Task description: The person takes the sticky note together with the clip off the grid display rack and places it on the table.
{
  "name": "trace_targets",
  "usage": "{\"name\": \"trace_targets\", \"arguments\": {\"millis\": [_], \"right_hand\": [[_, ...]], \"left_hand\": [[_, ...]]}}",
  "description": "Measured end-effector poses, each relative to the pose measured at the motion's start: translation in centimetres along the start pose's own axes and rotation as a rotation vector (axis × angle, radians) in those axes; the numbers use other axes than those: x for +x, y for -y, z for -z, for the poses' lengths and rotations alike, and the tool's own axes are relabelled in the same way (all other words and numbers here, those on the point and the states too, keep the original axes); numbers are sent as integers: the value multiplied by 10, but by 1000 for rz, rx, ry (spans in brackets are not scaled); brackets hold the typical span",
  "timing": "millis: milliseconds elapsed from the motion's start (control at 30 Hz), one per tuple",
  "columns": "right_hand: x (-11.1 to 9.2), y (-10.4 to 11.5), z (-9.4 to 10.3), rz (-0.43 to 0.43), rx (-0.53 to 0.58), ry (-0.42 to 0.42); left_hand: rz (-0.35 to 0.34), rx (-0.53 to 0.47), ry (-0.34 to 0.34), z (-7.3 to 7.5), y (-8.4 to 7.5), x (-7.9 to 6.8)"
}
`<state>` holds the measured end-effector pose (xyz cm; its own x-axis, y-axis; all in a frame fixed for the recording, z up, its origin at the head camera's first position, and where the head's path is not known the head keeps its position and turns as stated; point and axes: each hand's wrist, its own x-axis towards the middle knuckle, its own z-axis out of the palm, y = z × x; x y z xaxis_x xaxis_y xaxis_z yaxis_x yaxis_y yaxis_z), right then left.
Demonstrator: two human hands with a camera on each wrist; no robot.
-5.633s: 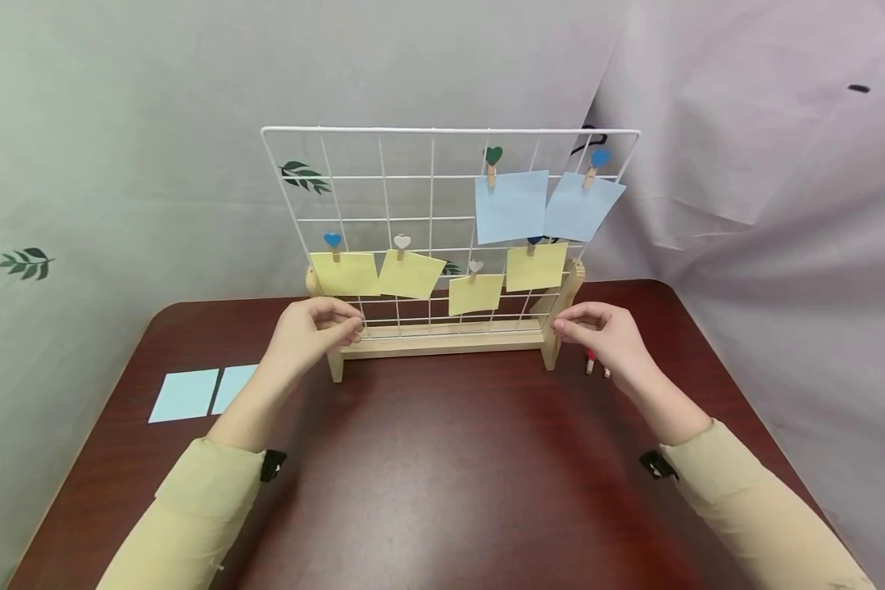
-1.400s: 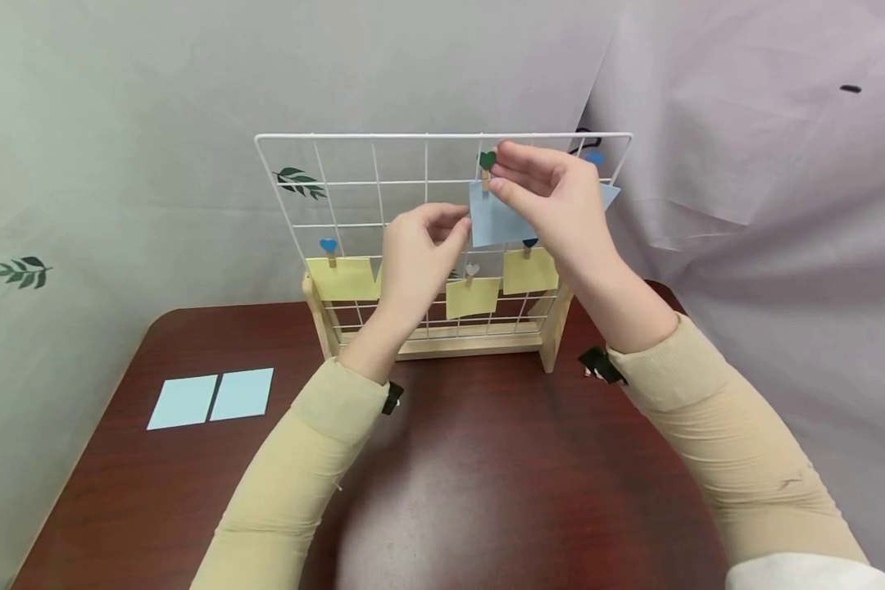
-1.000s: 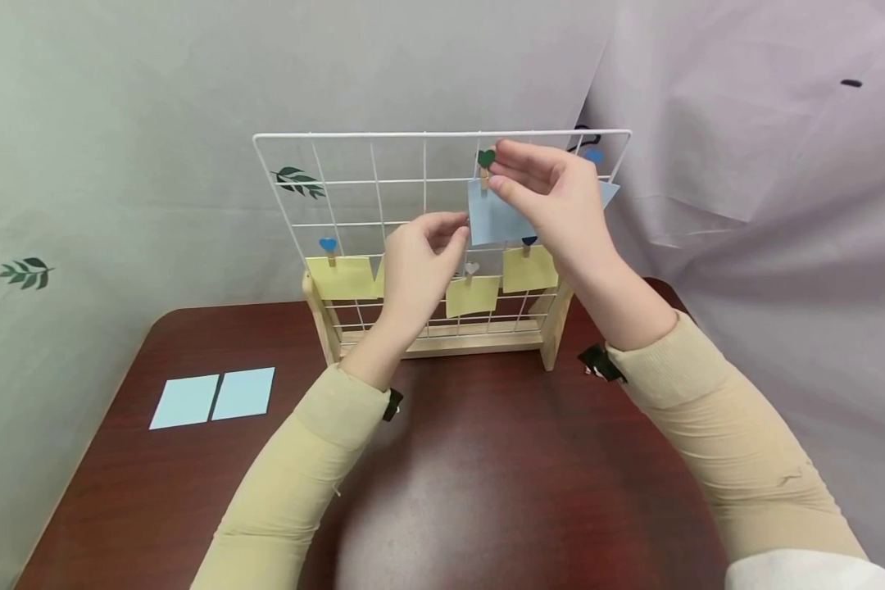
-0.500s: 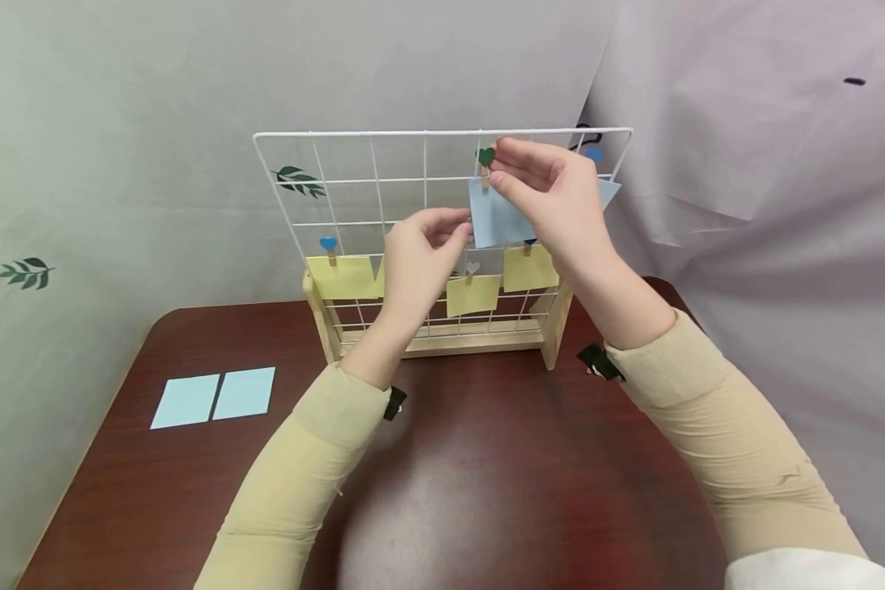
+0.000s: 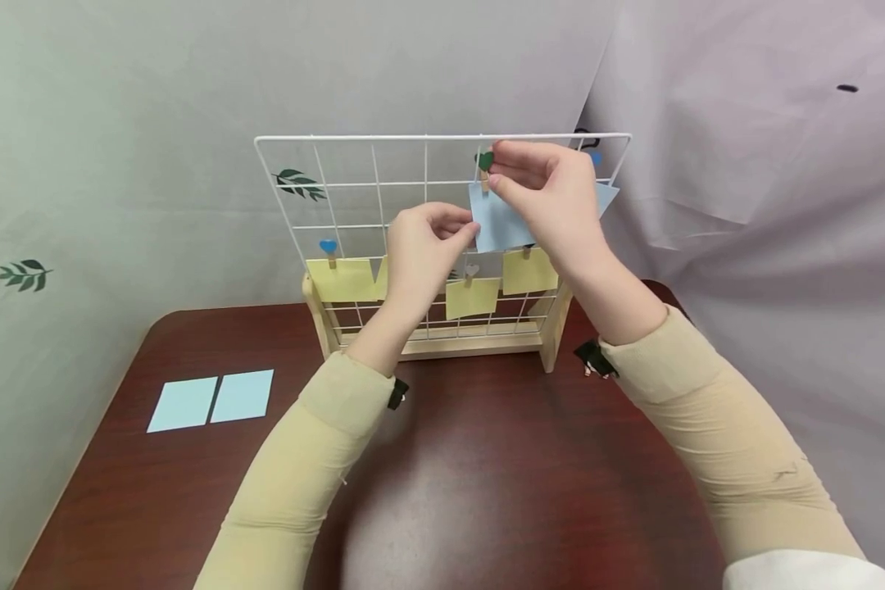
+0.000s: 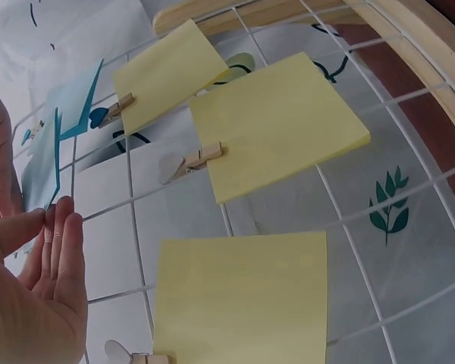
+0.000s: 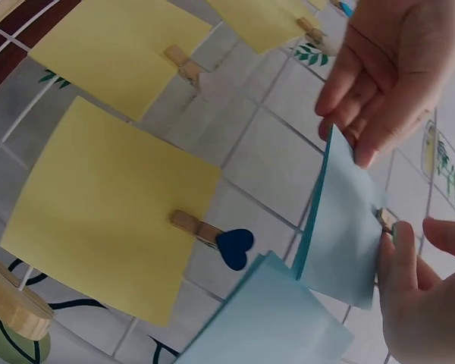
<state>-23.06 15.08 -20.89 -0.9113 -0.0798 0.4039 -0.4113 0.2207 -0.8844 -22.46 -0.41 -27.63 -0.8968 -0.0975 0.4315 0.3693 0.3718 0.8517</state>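
Note:
A blue note (image 5: 503, 220) hangs from a white wire grid (image 5: 369, 137) by a wooden clothespin (image 5: 485, 179) topped with a green heart. With thumb and fingertips, my left hand (image 5: 424, 250) pinches the note's lower left corner, plain to see in the left wrist view. My right hand (image 5: 556, 197) pinches the clothespin between thumb and fingers, covering much of the note in the head view. Behind that hand, a second blue note (image 7: 269, 322) is partly hidden. Lower on the grid hang several yellow notes (image 5: 472, 298), one clipped with a dark blue heart clothespin (image 7: 212, 231).
A wooden stand (image 5: 479, 348) holds the grid upright on the dark red table (image 5: 442, 492). Two blue sheets, a left one (image 5: 183, 404) and a right one (image 5: 242, 396), lie on the left of the table. Small clips (image 5: 588, 371) lie beyond the right wrist.
Both hands have risen from the stand's sides to the blue note and its clothespin. Over the last second, my left hand has drawn the note's lower left corner slightly right.

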Motion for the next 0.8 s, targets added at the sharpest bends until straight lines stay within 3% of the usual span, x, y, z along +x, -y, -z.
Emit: {"name": "trace_targets", "arguments": {"millis": [300, 567, 800], "right_hand": [[1, -10, -6, 145, -138, -87], [8, -4, -9, 83, -126, -13], [11, -4, -12, 94, -124, -100]], "left_hand": [[-56, 81, -2, -2, -1, 2], [-74, 94, -8, -1, -1, 4], [-66, 104, -3, 0, -3, 4]]}}
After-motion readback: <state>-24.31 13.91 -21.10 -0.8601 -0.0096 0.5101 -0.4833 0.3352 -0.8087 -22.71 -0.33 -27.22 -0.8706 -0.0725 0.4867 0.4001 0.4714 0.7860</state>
